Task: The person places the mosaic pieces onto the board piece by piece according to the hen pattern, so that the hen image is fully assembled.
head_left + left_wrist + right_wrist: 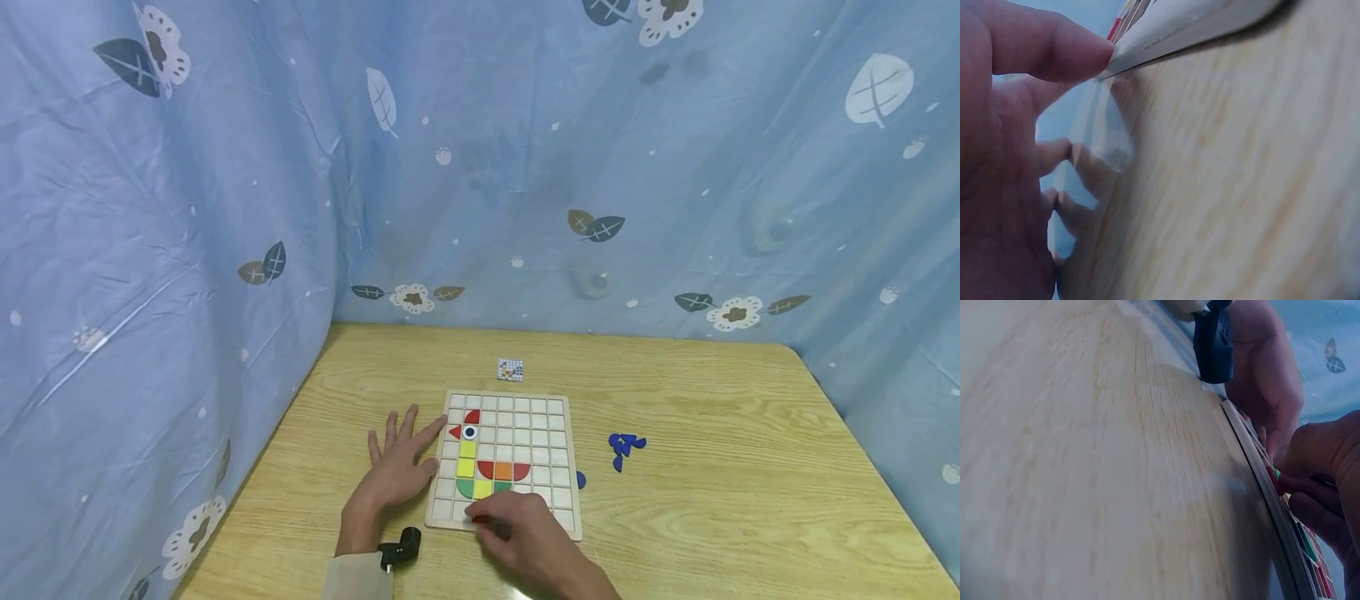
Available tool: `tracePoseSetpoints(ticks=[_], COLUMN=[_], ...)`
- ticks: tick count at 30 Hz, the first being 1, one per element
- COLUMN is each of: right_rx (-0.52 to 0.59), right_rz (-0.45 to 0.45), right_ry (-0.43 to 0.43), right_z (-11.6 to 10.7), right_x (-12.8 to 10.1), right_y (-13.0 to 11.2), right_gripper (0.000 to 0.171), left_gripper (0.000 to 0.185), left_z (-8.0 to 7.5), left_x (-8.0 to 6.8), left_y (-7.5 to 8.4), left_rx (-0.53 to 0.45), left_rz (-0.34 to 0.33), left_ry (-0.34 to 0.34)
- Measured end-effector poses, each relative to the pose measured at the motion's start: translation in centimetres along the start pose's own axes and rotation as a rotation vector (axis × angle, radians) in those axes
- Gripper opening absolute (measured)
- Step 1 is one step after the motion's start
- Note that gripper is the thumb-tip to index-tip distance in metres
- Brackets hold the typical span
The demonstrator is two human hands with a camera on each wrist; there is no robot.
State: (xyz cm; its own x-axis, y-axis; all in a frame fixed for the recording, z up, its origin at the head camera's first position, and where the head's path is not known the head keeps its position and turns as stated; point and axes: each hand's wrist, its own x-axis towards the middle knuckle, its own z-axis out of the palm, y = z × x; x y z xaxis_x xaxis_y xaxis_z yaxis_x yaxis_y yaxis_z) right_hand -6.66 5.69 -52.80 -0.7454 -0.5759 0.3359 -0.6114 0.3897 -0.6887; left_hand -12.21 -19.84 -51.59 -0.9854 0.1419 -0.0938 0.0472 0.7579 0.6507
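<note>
L hand [397, 467] flat, fingers spread, thumb at board [558, 417] left edge — R hand [525, 533] pinches red piece [480, 519] at board's near edge.

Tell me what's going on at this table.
A person is filling a wooden grid board with coloured tiles. The right hand pinches a red piece at the board's near edge. The left hand lies flat on the table, fingers touching the board's left side. A bird-like figure is partly laid. Blue pieces lie to the right, a small card behind.
</note>
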Motion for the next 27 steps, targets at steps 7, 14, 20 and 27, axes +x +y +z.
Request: tracePoseSetpoints(ticks=[7,14,20,27], right_rx=[0.052,0.123,0.018,-0.12], right_rz=[-0.036,0.026,0.153,0.185], right_ry=[0.041,0.075,0.143,0.277], right_z=[-0.4,-2.4,-4.8,-7.8], right_x=[-0.5,-2.2,-4.7,-7.9], right_y=[0.1,0.9,2.2,3.9], right_gripper=[0.026,0.03,0.032,0.04], left_gripper=[0.068,0.068,0.069,0.07], left_z=[0.0,0.1,0.1,0.4], left_x=[0.0,0.1,0.1,0.1], left_y=[-0.1,-0.1,0.0,-0.7], left_rx=[-0.012,-0.023,-0.035,-0.063], left_rz=[0.013,0.008,0.007,0.05], left_ry=[0.0,-0.002,-0.006,0.025])
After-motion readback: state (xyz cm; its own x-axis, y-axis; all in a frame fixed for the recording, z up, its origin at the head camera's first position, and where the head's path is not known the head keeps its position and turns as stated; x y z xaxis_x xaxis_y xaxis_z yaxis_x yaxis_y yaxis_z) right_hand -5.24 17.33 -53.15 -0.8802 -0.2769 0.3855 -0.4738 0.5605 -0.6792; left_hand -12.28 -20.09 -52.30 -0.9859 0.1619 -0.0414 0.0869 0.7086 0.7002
